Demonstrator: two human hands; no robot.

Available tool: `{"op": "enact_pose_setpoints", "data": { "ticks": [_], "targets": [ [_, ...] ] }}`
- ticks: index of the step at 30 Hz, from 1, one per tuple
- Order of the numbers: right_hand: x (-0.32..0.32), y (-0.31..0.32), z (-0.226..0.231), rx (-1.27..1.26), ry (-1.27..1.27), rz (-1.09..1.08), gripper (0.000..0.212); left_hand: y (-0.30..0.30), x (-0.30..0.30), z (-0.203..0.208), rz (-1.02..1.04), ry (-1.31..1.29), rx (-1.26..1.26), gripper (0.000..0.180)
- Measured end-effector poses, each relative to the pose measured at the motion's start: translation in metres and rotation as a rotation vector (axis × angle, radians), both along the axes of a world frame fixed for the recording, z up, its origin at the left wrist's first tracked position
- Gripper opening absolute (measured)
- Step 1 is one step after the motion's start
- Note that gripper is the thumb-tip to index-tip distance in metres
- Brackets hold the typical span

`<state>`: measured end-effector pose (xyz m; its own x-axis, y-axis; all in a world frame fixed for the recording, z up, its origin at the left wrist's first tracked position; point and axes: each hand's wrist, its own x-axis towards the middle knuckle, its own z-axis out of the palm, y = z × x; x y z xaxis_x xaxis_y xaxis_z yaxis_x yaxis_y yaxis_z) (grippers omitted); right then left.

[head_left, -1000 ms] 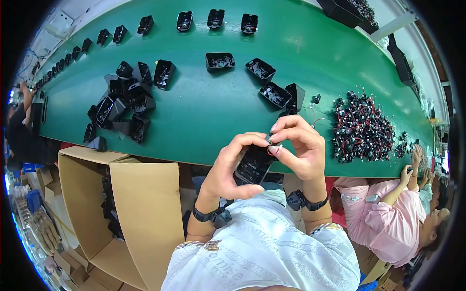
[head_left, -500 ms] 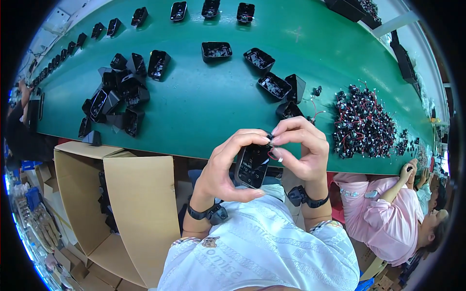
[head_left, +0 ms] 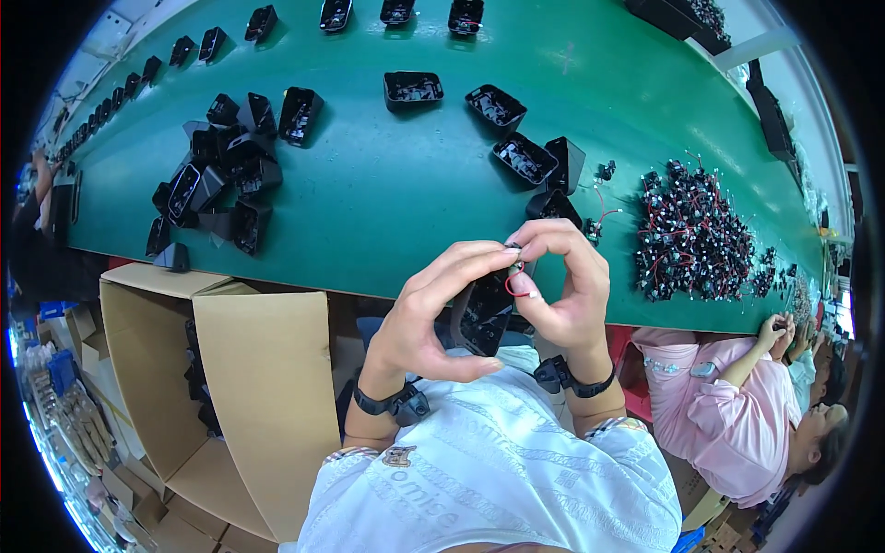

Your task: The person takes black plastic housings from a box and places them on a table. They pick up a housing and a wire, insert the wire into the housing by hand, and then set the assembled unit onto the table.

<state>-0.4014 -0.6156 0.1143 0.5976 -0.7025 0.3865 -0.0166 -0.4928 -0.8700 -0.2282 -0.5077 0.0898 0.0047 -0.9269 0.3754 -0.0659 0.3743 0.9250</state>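
Observation:
My left hand point(head_left: 429, 309) is wrapped round a black plastic housing point(head_left: 481, 316), holding it just over the table's near edge. At the housing's far end, the fingertips of my right hand point(head_left: 569, 281) pinch a small black part with a red wire point(head_left: 510, 281) and a white plug. Fingers of both hands meet there, so how the part sits against the housing is hidden. Close beyond my right hand, a few more open black housings point(head_left: 525, 158) rest on the green table point(head_left: 369, 184).
A big pile of small wired parts point(head_left: 693, 235) covers the table on the right. Heaped housings point(head_left: 217, 175) lie at left, with a row of them point(head_left: 261, 23) along the far side. An open cardboard box point(head_left: 267, 405) stands near left. A person in pink point(head_left: 728, 405) sits at right.
My right hand has shifted slightly left and closer to the housing. The housing's top has tilted, showing less of its inside. The red wire now loops below the fingertips.

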Motion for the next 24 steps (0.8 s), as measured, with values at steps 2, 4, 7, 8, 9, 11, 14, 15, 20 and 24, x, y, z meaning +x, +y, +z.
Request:
{"op": "enact_pose_setpoints", "data": {
  "ticks": [2, 4, 7, 8, 9, 11, 14, 15, 20, 24],
  "targets": [
    [-0.001, 0.0, -0.001, -0.102, 0.051, -0.019, 0.024, 0.0, 0.004, -0.001, -0.012, 0.004, -0.006, 0.094],
    [-0.003, 0.001, 0.002, -0.076, 0.04, 0.006, 0.023, 0.001, 0.004, -0.002, -0.023, 0.006, -0.012, 0.093],
    [-0.007, 0.002, -0.006, 0.042, -0.025, 0.032, 0.018, 0.002, 0.0, -0.004, -0.033, 0.014, -0.031, 0.093],
    [-0.007, 0.002, -0.009, 0.132, -0.078, 0.031, 0.015, 0.001, 0.0, -0.006, -0.026, 0.02, -0.043, 0.093],
    [-0.007, 0.002, -0.01, 0.136, -0.075, 0.033, 0.015, 0.001, 0.0, -0.007, -0.019, 0.027, -0.056, 0.093],
    [-0.009, 0.002, -0.009, 0.358, -0.188, 0.091, 0.013, -0.002, 0.005, -0.008, -0.03, 0.016, -0.074, 0.094],
    [-0.009, 0.004, -0.004, 0.183, -0.091, 0.017, 0.014, -0.002, 0.005, -0.01, -0.039, 0.067, -0.061, 0.09],
    [-0.009, 0.006, -0.002, 0.063, -0.025, -0.032, 0.015, -0.001, 0.004, -0.011, -0.036, 0.127, -0.036, 0.087],
    [-0.008, 0.005, -0.001, 0.136, -0.109, -0.011, 0.014, 0.003, -0.008, -0.017, -0.038, 0.635, 0.056, 0.105],
    [-0.004, 0.007, 0.004, -0.033, -0.075, 0.004, 0.013, -0.002, 0.001, -0.022, 0.069, 0.365, -0.018, 0.101]
  ]
}}
